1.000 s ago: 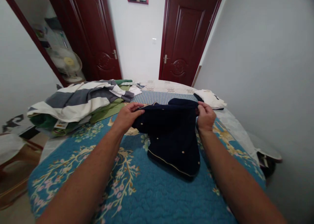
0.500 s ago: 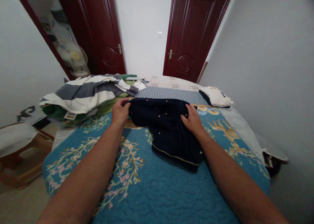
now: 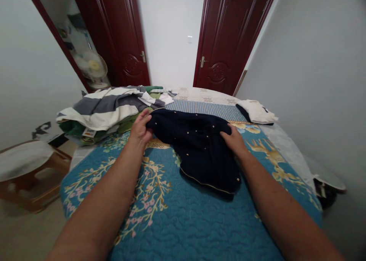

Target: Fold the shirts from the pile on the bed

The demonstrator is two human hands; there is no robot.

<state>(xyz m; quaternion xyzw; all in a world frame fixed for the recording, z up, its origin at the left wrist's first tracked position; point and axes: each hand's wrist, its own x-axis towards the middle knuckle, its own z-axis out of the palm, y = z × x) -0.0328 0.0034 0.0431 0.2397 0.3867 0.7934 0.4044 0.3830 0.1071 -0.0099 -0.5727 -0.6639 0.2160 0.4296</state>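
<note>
A dark navy piece of clothing (image 3: pixel 204 154) with small pale motifs and thin cream piping is stretched between my hands; its folds hide whether it is a top or shorts. My left hand (image 3: pixel 140 127) pinches its upper left end, next to a piped edge. At its upper right side, my right hand (image 3: pixel 233 139) grips the cloth between thumb and fingers. The lower part, with another piped hem, lies on the teal floral quilted cover (image 3: pixel 188 223).
A heap of clothes with a grey-and-white striped piece (image 3: pixel 111 104) lies at the back left. A white folded cloth (image 3: pixel 256 111) rests on a dark one at the back right. A stool (image 3: pixel 25 160) stands left of the table, a round-topped object (image 3: pixel 328 184) to the right.
My left hand has lifted its end of the navy clothing slightly and turned. The view has shifted a little, so the surroundings sit further right.
</note>
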